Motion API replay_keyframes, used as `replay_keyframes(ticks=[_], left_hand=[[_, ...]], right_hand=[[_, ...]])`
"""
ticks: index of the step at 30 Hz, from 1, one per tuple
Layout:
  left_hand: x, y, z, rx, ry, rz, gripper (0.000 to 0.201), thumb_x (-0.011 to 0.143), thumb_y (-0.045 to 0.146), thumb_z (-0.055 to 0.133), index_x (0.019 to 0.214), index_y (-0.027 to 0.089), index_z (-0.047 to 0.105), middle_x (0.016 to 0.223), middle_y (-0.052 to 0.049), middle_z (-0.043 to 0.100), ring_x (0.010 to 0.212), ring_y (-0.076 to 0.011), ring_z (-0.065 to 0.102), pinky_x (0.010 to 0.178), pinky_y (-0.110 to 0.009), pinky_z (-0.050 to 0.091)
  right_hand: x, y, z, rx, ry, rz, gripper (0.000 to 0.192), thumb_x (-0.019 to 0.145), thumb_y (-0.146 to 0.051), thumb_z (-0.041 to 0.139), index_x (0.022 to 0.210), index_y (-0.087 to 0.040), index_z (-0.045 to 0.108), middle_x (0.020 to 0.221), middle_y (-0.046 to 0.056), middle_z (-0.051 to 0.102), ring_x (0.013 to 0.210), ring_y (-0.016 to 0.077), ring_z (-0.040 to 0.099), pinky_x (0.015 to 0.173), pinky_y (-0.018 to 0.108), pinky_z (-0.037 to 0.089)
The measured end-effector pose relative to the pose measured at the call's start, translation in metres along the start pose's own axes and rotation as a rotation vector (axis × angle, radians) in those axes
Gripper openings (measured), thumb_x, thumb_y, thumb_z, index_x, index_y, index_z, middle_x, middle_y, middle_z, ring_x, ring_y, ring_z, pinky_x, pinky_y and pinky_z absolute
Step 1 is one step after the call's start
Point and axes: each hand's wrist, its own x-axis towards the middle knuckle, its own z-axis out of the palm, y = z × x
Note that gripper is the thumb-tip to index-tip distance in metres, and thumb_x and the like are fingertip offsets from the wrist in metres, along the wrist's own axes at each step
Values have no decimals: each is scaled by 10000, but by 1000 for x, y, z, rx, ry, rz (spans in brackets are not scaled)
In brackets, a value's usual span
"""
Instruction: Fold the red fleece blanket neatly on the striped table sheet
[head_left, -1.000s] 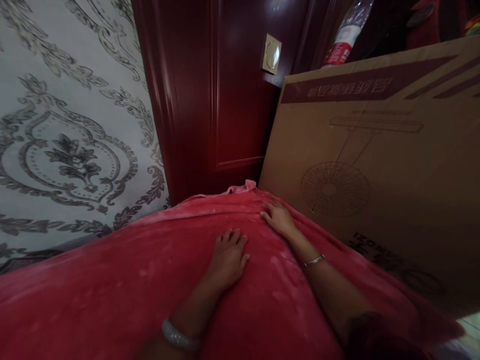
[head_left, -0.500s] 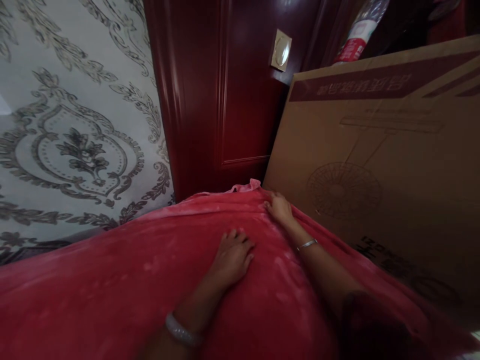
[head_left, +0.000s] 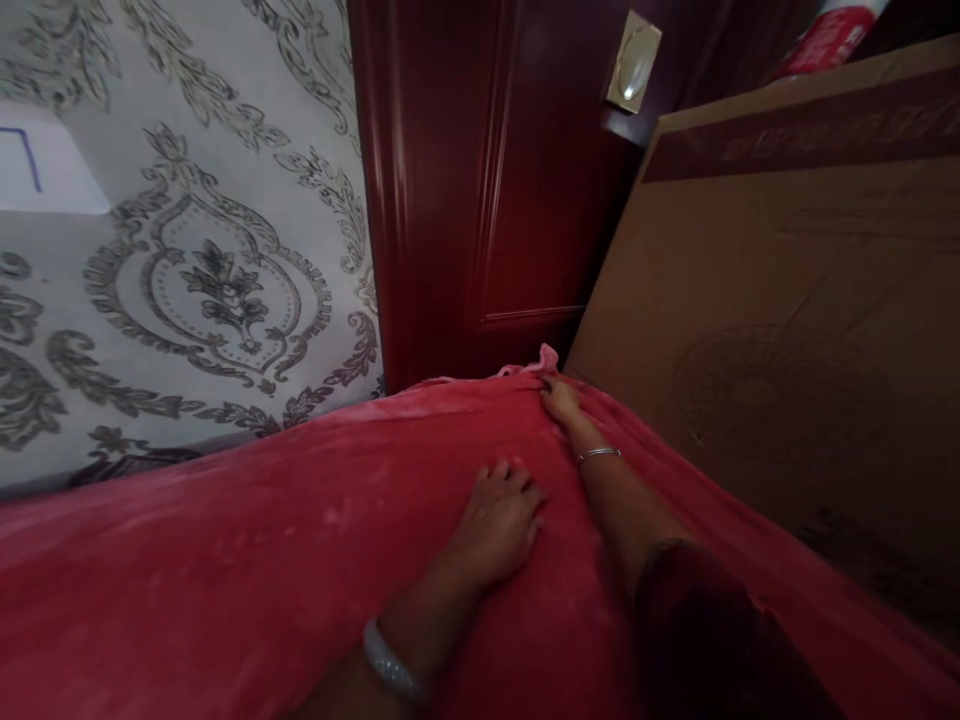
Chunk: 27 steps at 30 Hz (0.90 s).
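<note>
A plush red blanket [head_left: 315,550] spreads over the surface in front of me and narrows to a ruffled pink edge at the far corner. My left hand [head_left: 499,520] rests palm down on it with its fingers spread, holding nothing. Farther out, close to that corner, my right hand [head_left: 561,397] has its fingers bent and closed on the cloth by the edge. Its fingertips are partly hidden in the folds. Between my two hands the cloth lies fairly smooth.
Beyond the far edge stands a dark red panelled door [head_left: 435,180] with a gold plate [head_left: 634,62]. A large cardboard box [head_left: 750,260] leans along the right side, with a red-labelled bottle [head_left: 832,40] behind its top. Patterned wallpaper [head_left: 232,290] covers the left wall.
The view has turned left, so everything sits farther right. My right hand has closed on the cloth near the corner, and the folds there look flatter. My left hand stays flat.
</note>
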Motion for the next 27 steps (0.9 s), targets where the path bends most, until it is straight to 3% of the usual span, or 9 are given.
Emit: replay_keyframes(ticks=[3,5,7,9,13,15,19,27], left_hand=[[1,0,1,11,33,-92,421,924,332,556,1324,221,621,1481,-133,510,1340,-366,443,1092,-594,365],[2,0,3,19,27,-208,617,908,444,572,1470,202,495,1599,-172,359,1461,-422,291,1159,-655,234],[3,-1,5,24,-42,-284,747,898,553,547,1537,197,401,1645,-187,255,1515,-455,137,1177,-697,115],[3,-2,6,36,-108,-296,757,907,599,497,1547,210,386,1651,-181,238,1521,-461,87,1173,-712,75],[5,-3,6,64,-113,-290,746,920,605,462,1550,213,382,1655,-175,218,1519,-462,87,1170,-714,84],[6,-3,6,68,-110,-277,737,928,591,452,1551,205,377,1655,-165,223,1522,-451,93,1175,-711,82],[5,-3,7,48,-149,-159,659,971,500,402,1553,195,364,1649,-131,249,1533,-380,145,1193,-694,57],[0,-9,6,-55,-186,0,594,993,455,356,1550,246,366,1632,-77,326,1536,-334,167,1199,-692,22]], right_hand=[[-15,7,-7,-47,-90,-29,562,949,-182,468,1510,-153,441,1450,141,561,1302,274,552,1107,392,401],[-33,17,-13,-89,-152,-47,578,990,-312,465,1550,-201,376,1555,130,436,1403,309,440,1148,481,348],[-53,28,-21,-131,-216,-62,580,1006,-423,450,1557,-265,359,1622,85,324,1481,310,311,1179,528,285],[-71,38,-29,-165,-261,-56,569,1023,-465,402,1564,-301,335,1644,49,281,1509,271,250,1194,509,262],[-102,39,-38,-231,-240,47,604,1036,-517,301,1578,-249,307,1639,112,279,1513,322,221,1174,598,242],[-118,32,-37,-253,-201,7,612,1031,-540,297,1579,-268,303,1647,102,259,1521,341,181,1172,632,203],[-143,20,-33,-253,-229,-123,570,1042,-494,290,1578,-299,298,1651,34,261,1524,274,195,1196,535,229],[-147,17,-33,-315,-236,-68,566,1047,-490,273,1587,-321,256,1659,-3,236,1526,230,194,1192,488,256]])
